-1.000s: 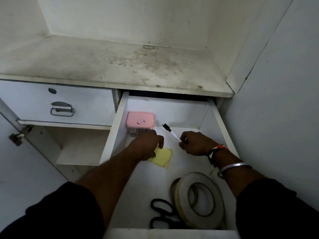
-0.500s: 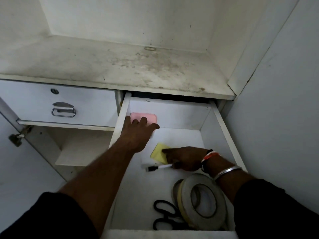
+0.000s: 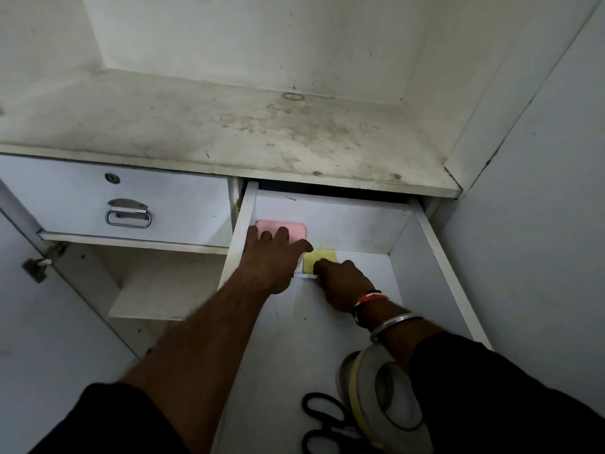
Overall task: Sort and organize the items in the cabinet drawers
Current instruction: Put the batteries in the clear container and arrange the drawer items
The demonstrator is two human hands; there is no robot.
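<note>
The right drawer (image 3: 435, 257) stands pulled out. A pink-lidded box (image 3: 294, 228) sits in its back left corner, and my left hand (image 3: 271, 257) lies over the lid with fingers spread and fairly straight. Just right of the box a yellow sticky note pad (image 3: 322, 257) lies on the drawer floor. My right hand (image 3: 343, 285) has its fingers curled round a white marker (image 3: 306, 276); only a short piece of it shows between my hands. A fingertip of that hand touches the pad.
A big roll of tape (image 3: 376, 401) and black scissors (image 3: 319, 417) lie at the drawer's front, partly under my right sleeve. The left drawer (image 3: 131, 204) is closed, with an open shelf (image 3: 163, 290) below it. A stained shelf (image 3: 229, 126) spans above.
My left hand left the sticky pad and went onto the pink box, now in the back corner. My right hand carried the marker forward, then back with the pad.
</note>
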